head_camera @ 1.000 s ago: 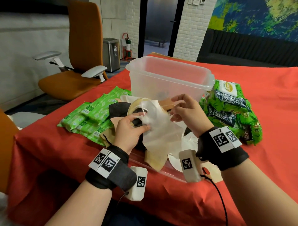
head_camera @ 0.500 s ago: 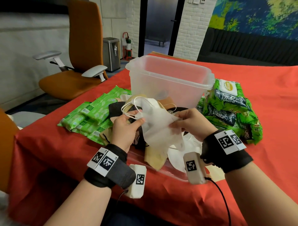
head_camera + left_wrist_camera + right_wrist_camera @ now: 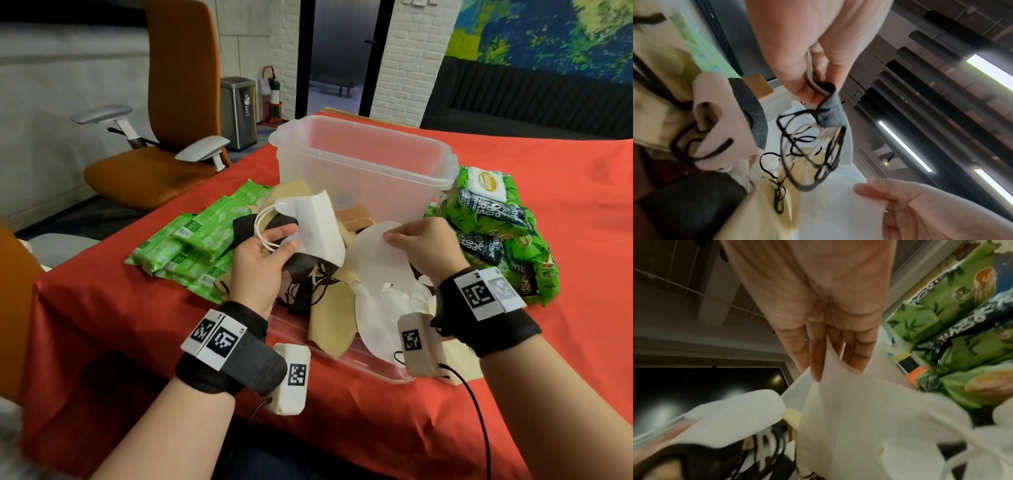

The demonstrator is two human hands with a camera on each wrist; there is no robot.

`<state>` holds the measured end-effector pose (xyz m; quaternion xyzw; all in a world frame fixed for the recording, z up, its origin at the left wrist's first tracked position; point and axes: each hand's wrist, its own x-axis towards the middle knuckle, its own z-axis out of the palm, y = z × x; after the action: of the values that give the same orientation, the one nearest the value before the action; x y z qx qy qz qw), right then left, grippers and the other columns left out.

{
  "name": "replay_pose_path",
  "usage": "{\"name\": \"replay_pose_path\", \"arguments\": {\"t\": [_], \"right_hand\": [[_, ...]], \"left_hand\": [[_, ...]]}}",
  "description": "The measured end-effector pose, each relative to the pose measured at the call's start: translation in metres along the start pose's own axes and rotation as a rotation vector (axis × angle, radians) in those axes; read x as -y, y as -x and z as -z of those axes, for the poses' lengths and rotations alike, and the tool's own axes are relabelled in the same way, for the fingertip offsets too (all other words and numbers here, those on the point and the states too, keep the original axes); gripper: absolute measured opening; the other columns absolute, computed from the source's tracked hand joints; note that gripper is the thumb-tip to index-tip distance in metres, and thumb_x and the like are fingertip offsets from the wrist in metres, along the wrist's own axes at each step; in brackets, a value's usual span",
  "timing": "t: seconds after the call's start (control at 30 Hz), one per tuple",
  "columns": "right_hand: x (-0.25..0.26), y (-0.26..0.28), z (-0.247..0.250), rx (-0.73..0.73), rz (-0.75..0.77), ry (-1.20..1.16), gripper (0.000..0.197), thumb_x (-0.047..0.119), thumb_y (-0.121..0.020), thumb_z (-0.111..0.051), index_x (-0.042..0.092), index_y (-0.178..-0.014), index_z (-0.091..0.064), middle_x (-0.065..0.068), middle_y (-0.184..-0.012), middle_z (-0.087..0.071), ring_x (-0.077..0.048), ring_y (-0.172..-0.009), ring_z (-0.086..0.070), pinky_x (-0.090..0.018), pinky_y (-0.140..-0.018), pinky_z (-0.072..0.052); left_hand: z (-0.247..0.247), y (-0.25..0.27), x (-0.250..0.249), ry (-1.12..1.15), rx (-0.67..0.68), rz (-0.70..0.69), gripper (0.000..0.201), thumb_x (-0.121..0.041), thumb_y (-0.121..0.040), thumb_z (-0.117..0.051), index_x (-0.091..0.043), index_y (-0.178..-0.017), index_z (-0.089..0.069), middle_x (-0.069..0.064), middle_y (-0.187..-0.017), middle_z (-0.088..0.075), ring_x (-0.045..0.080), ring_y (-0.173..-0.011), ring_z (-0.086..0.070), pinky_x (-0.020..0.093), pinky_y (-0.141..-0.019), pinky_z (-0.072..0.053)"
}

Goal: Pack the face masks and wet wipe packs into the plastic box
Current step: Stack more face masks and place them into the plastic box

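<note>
Hands that shared one white mask have parted: left hand point(image 3: 263, 260) grips masks point(image 3: 318, 226), right hand point(image 3: 424, 246) pinches another point(image 3: 376, 260), box point(image 3: 363, 164) still unpacked.

Left hand point(image 3: 260, 263) gripping a folded white mask point(image 3: 318, 229) and a black mask point(image 3: 301, 267) together, ear loops hanging by the thumb. Right hand point(image 3: 424, 246) pinching the edge of another white mask point(image 3: 376, 260) just beside it. Beneath both, a heap of tan, black and white masks point(image 3: 329, 315) on a clear lid point(image 3: 342, 349). Behind, the clear plastic box point(image 3: 363, 171) standing upright (open-topped) on the red surface point(image 3: 102, 315). Light green wipe packs point(image 3: 191, 246) left, dark green wipe packs point(image 3: 500, 233) right.
</note>
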<state>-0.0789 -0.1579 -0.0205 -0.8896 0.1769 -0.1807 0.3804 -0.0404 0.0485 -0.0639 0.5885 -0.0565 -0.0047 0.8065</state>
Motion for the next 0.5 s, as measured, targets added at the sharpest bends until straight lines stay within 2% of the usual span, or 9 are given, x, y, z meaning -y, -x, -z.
{"name": "replay_pose_path", "arguments": {"t": [0.07, 0.13, 0.2, 0.27, 0.37, 0.47, 0.5], "right_hand": [[0.007, 0.004, -0.011, 0.128, -0.054, -0.046, 0.033, 0.034, -0.089, -0.057, 0.006, -0.085, -0.073, -0.007, -0.078, -0.068, -0.019, -0.064, -0.053, -0.035, -0.064, -0.046], [0.016, 0.01, -0.019, 0.258, -0.109, -0.098, 0.044, 0.048, -0.09, -0.05, 0.008, -0.087, -0.07, -0.001, -0.091, -0.07, -0.014, -0.064, -0.054, -0.031, -0.063, -0.046], [0.022, 0.013, -0.025, 0.306, -0.145, -0.168, 0.046, 0.053, -0.085, -0.055, 0.009, -0.079, -0.067, 0.001, -0.086, -0.069, -0.012, -0.062, -0.054, -0.026, -0.06, -0.042], [0.023, 0.013, -0.029, 0.299, -0.166, -0.213, 0.045, 0.051, -0.078, -0.065, 0.006, -0.077, -0.068, 0.0, -0.081, -0.068, -0.011, -0.064, -0.055, -0.027, -0.062, -0.042], [0.022, 0.012, -0.031, 0.27, -0.159, -0.3, 0.035, 0.041, -0.072, -0.075, 0.006, -0.074, -0.069, -0.003, -0.079, -0.065, -0.015, -0.068, -0.057, -0.025, -0.059, -0.044], [0.023, 0.01, -0.024, 0.145, -0.106, -0.372, 0.026, 0.023, -0.072, -0.078, 0.008, -0.061, -0.06, -0.004, -0.062, -0.059, -0.011, -0.05, -0.05, -0.016, -0.046, -0.038], [0.024, 0.009, -0.02, 0.095, -0.09, -0.37, 0.025, 0.02, -0.072, -0.078, 0.008, -0.06, -0.059, -0.004, -0.059, -0.057, -0.012, -0.047, -0.047, -0.016, -0.044, -0.037]], "left_hand": [[-0.001, 0.001, -0.001, 0.009, 0.012, 0.002, 0.026, 0.003, -0.085, -0.06, -0.021, -0.088, -0.068, 0.009, -0.099, -0.069, 0.018, -0.087, -0.065, 0.021, -0.069, -0.056], [-0.003, 0.002, -0.001, 0.006, 0.02, 0.005, 0.025, 0.001, -0.085, -0.061, -0.022, -0.089, -0.069, 0.011, -0.102, -0.069, 0.021, -0.091, -0.065, 0.022, -0.068, -0.056], [-0.004, 0.002, -0.001, -0.013, 0.024, 0.009, 0.025, 0.0, -0.085, -0.062, -0.024, -0.089, -0.069, 0.011, -0.098, -0.07, 0.024, -0.09, -0.066, 0.029, -0.074, -0.056], [-0.003, 0.003, -0.001, -0.03, 0.028, 0.01, 0.026, 0.0, -0.085, -0.062, -0.025, -0.088, -0.07, 0.009, -0.091, -0.07, 0.023, -0.085, -0.066, 0.034, -0.079, -0.054], [-0.001, 0.003, -0.002, -0.026, 0.049, 0.006, 0.028, 0.003, -0.084, -0.061, -0.025, -0.087, -0.069, 0.002, -0.083, -0.071, 0.017, -0.079, -0.066, 0.03, -0.078, -0.055], [0.003, 0.002, -0.003, -0.052, 0.059, 0.001, 0.03, 0.006, -0.081, -0.063, -0.023, -0.089, -0.068, 0.006, -0.088, -0.07, 0.02, -0.083, -0.065, 0.032, -0.081, -0.055], [0.004, 0.002, -0.002, -0.084, 0.06, -0.012, 0.031, 0.007, -0.08, -0.064, -0.022, -0.09, -0.068, 0.009, -0.093, -0.069, 0.022, -0.087, -0.065, 0.034, -0.083, -0.053]]}}
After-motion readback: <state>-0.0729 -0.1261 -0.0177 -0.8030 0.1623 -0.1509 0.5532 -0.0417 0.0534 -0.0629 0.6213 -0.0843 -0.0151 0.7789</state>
